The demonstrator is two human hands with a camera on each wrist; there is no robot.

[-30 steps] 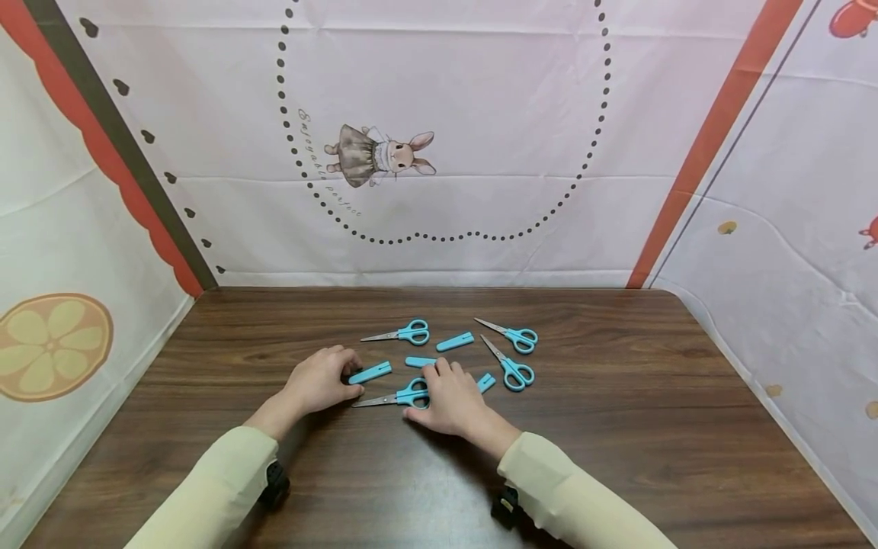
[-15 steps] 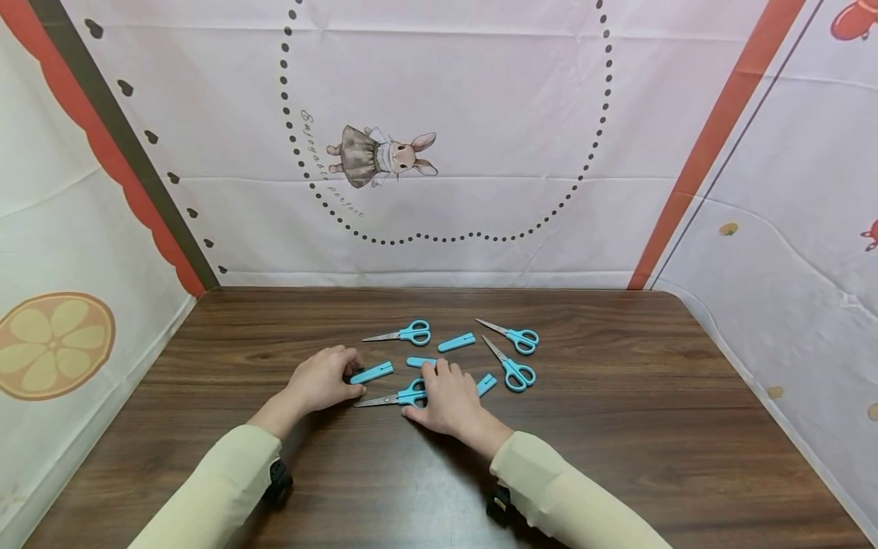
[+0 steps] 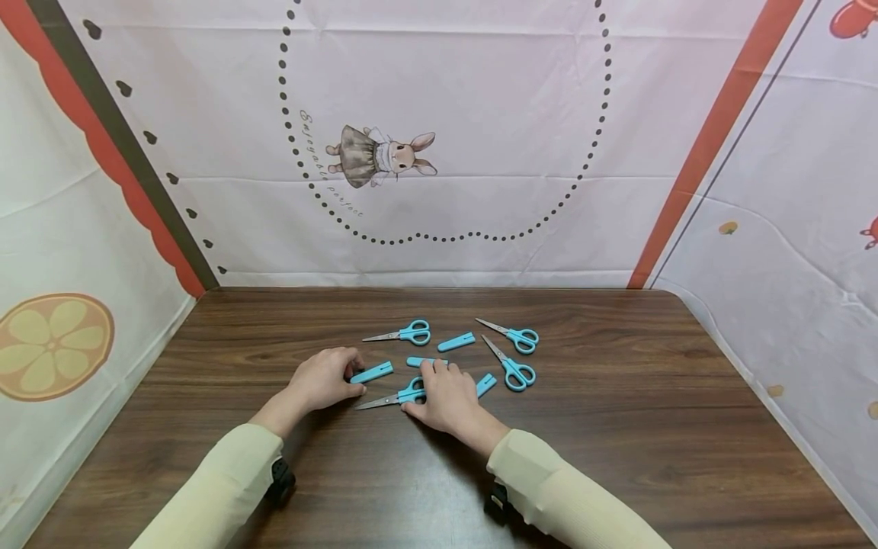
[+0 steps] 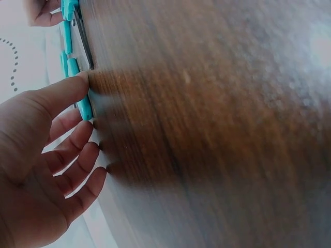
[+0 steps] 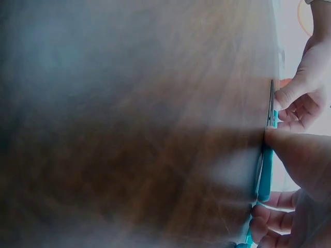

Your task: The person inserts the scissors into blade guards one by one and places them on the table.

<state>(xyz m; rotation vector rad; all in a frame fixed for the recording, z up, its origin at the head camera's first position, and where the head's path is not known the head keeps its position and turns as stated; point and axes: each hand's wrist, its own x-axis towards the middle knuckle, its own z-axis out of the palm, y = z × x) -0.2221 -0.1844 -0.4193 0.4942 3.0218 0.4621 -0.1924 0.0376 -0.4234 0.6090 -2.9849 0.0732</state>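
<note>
Left hand: yours (image 3: 322,379), just left of centre in the lower half of the frame; thumb and forefinger pinch the left end of the left cap (image 3: 373,372), other fingers curved beside it.
Left cap: blue, on the table (image 3: 652,396), slanting up to the right, its slotted end free.
Right hand: yours (image 3: 449,396), just below centre; thumb on the near side and fingers on the far side, pinching the near scissors (image 3: 409,392) by the handles.
Near scissors: between your hands, blades pointing left, tip just below your left thumb; the right part of the handles is hidden under your hand.
Middle cap: (image 3: 421,361) just above your right fingertips, right end partly covered.
Right cap: (image 3: 486,384) just right of your right hand, lower end out of sight.
Upper cap: (image 3: 456,341) above the middle cap.
Far scissors: (image 3: 415,332) left of the upper cap, blades leftward.
Right-side scissors: an upper pair (image 3: 523,340) and a lower pair (image 3: 517,375), near each other, blades to the upper left.
Backdrop: pale cloth with a printed rabbit (image 3: 377,156), upper middle of the frame.
</note>
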